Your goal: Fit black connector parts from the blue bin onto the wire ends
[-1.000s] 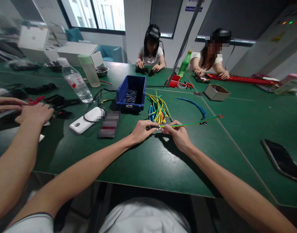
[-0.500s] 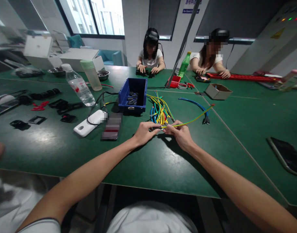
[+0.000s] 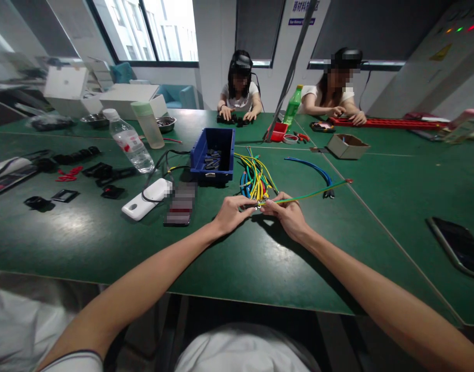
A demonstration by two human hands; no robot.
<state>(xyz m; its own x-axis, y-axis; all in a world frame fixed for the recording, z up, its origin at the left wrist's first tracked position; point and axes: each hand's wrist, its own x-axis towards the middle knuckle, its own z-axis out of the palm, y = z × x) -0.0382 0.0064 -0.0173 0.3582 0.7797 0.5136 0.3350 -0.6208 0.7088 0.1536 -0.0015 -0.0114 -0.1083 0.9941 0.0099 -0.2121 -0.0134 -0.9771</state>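
Observation:
My right hand [image 3: 285, 212] pinches a yellow-green wire [image 3: 310, 195] near its metal-tipped end. The rest of the wire stretches to the right, with a red tip at its far end. Fingertip to fingertip with it, my left hand [image 3: 232, 214] is closed on a small dark piece [image 3: 247, 207], partly hidden by the fingers. Just beyond both hands lies a bundle of yellow-green and blue wires [image 3: 256, 175]. Behind my left hand stands a blue bin [image 3: 212, 174] with small dark sleeve-like pieces inside.
Left of my hands lie a dark phone [image 3: 180, 206] and a white power bank [image 3: 146, 200]. A water bottle [image 3: 130, 142] stands farther back. Blue wires [image 3: 314, 169] and a cardboard box [image 3: 347, 147] are to the right. Two people work across the table [image 3: 376, 196].
The wire's red-tipped far end has swung right and dropped lower. My hands stay nearly in place, fingertips together. Across the table, the right-hand person has raised one hand.

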